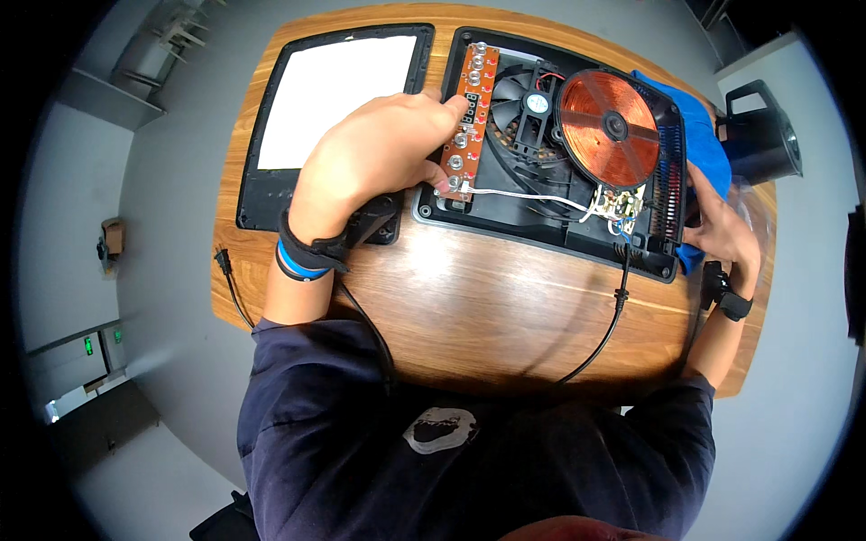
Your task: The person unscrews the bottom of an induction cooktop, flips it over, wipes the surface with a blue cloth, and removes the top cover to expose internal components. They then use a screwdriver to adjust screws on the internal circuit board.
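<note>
An opened induction cooker lies on the wooden table, its black housing (532,236) holding a round copper coil (606,128), a fan (523,104) and a narrow orange circuit board (457,149) along the left side. My left hand (374,144) grips that board, thumb by its near end and fingers farther up its left edge; some fingertips are hidden. A white cable (532,194) runs from the board's near end to the electronics (618,206) under the coil. Against the housing's right side, my right hand (724,230) holds the rim, its fingertips partly out of sight.
Left of the housing lies a black cover panel (262,200) with a white sheet on it. A blue cloth (708,131) and a dark jug (765,149) are at the right. A power cord (618,316) crosses the near table edge; a plug (223,262) rests at the left.
</note>
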The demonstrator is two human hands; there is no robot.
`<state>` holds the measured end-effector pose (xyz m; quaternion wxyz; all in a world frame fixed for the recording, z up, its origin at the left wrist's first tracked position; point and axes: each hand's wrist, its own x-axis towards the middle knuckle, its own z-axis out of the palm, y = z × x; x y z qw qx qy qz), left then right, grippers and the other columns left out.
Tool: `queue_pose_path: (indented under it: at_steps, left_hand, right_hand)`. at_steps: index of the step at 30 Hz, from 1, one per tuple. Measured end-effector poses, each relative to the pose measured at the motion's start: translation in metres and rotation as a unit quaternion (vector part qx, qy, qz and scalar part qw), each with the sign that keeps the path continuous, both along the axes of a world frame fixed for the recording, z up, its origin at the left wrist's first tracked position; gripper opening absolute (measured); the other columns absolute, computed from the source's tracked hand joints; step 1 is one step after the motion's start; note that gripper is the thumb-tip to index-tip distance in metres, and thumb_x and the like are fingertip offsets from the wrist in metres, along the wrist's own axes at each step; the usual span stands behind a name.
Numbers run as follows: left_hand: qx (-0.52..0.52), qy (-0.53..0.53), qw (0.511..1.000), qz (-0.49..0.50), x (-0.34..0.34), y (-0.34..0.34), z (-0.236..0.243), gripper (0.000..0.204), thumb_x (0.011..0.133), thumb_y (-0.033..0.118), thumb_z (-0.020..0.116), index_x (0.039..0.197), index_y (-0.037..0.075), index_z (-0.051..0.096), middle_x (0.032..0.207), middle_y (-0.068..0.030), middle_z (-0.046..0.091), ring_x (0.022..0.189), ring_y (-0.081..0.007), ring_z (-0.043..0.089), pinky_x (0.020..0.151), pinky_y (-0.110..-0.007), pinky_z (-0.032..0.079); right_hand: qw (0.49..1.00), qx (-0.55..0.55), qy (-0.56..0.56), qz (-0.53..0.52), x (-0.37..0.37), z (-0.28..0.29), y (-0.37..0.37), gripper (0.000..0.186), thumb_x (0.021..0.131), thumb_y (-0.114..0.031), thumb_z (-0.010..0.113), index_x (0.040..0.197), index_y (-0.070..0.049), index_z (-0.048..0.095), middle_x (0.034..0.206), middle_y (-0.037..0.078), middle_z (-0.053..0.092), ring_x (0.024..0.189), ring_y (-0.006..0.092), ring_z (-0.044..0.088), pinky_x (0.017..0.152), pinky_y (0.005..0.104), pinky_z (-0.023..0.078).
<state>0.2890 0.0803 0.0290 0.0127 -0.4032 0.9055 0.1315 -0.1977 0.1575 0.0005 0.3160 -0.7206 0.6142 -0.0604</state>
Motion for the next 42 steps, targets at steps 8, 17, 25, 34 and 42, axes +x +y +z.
queue_pose_path:
  at_steps: [8, 17, 25, 34, 42]
  left_hand:
    - [0.000, 0.007, 1.000, -0.001, 0.013, -0.001, 0.001, 0.083, 0.075, 0.017, 0.097, 0.148, -0.001, 0.063, 0.145, -0.0267, 0.068, 0.130, -0.0431, 0.068, 0.113, -0.046, 0.056]
    - [-0.034, 0.033, 0.997, -0.055, 0.030, -0.006, -0.013, 0.085, 0.083, 0.029, 0.093, 0.156, 0.002, 0.060, 0.127, -0.0227, 0.075, 0.119, -0.0423, 0.071, 0.107, -0.047, 0.058]
    - [0.032, -0.012, 0.997, -0.062, 0.028, -0.008, -0.008, 0.111, 0.080, 0.037, 0.098, 0.169, 0.000, 0.044, 0.110, -0.0226, 0.077, 0.105, -0.0378, 0.075, 0.094, -0.043, 0.061]
    - [0.090, -0.004, 0.994, -0.064, 0.027, 0.000, 0.003, 0.129, 0.069, 0.039, 0.104, 0.168, -0.009, 0.036, 0.102, -0.0276, 0.075, 0.099, -0.0416, 0.076, 0.089, -0.044, 0.062]
    - [-0.039, 0.043, 0.995, -0.086, 0.045, 0.020, -0.012, 0.120, 0.071, 0.041, 0.100, 0.166, -0.006, 0.043, 0.167, -0.0342, 0.045, 0.151, -0.0426, 0.054, 0.124, -0.044, 0.049]
  right_hand:
    - [0.997, -0.040, 0.021, -0.066, 0.017, 0.003, 0.007, 0.089, 0.085, -0.004, 0.088, 0.164, -0.015, 0.046, 0.115, 0.015, 0.070, 0.101, 0.0247, 0.069, 0.090, 0.0402, 0.058]
    - [0.979, -0.125, 0.103, -0.126, 0.014, 0.003, 0.006, 0.041, 0.107, -0.011, 0.067, 0.145, -0.014, 0.053, 0.092, 0.018, 0.069, 0.082, 0.0292, 0.070, 0.075, 0.0433, 0.056]
    - [0.928, -0.322, 0.152, -0.111, 0.069, 0.078, 0.007, 0.031, 0.110, -0.016, 0.069, 0.139, -0.007, 0.061, 0.108, 0.020, 0.076, 0.096, 0.0308, 0.078, 0.082, 0.0431, 0.062]
    - [0.842, -0.387, 0.153, 0.344, 0.222, 0.137, -0.012, 0.026, 0.084, -0.020, 0.089, 0.104, -0.013, 0.074, 0.097, 0.003, 0.072, 0.090, 0.0247, 0.073, 0.072, 0.0391, 0.060]
    - [0.791, -0.417, 0.165, 0.417, 0.261, 0.134, -0.031, 0.031, 0.076, -0.023, 0.093, 0.102, -0.013, 0.080, 0.097, 0.000, 0.076, 0.092, 0.0187, 0.076, 0.071, 0.0340, 0.064]
